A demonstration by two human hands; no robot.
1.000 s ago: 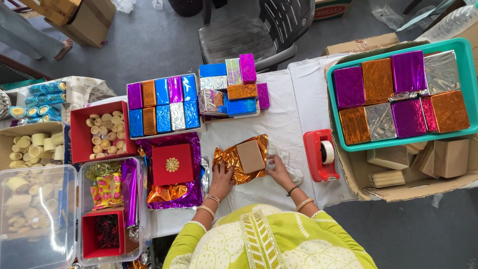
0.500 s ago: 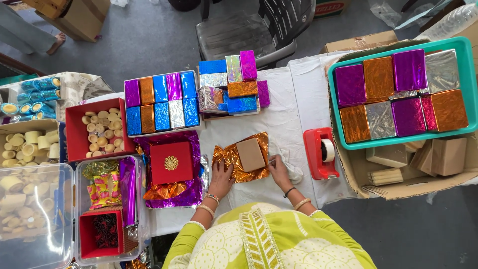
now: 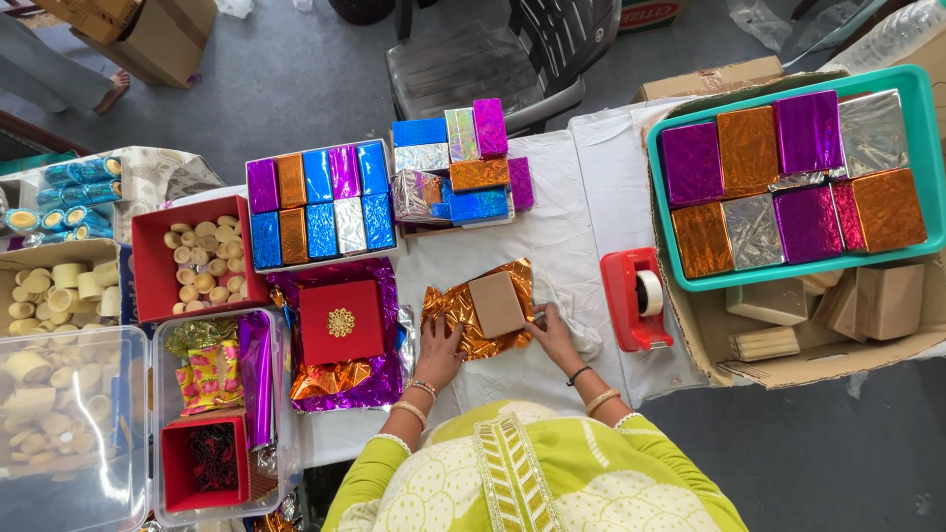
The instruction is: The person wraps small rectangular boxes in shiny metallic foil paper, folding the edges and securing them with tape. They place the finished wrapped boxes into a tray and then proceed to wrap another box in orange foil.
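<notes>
**Plain box on orange foil, both hands at the sheet**

Centre of the frame, slightly low: a small plain brown box [image 3: 496, 303] lying on a crinkled sheet of orange foil [image 3: 463, 313], spread on the white tablecloth [image 3: 562, 227]. Left hand [image 3: 440, 342] flat on the lower left part of the foil, fingers spread and pressing down, gripping nothing. Right hand [image 3: 554, 333] at the lower right edge of the sheet, just beside the box, fingers curled toward the foil edge; whether pinching it, cannot tell.

Left of centre: a red box with a gold ornament [image 3: 340, 322] resting on purple and orange foil. Above that, a tray of small wrapped boxes [image 3: 320, 202] in blue, purple, orange and silver, and next to it toward upper centre a looser pile of wrapped boxes [image 3: 458, 163]. Right of the hands: a red tape dispenser [image 3: 636, 299] near the tablecloth edge. Upper right: a teal crate [image 3: 931, 148] filled with larger foil-wrapped boxes, sitting over a cardboard carton [image 3: 818, 360] of plain boxes. Far left: a red tray of pale round pieces [image 3: 197, 261] and clear plastic bins [image 3: 59, 424].
</notes>
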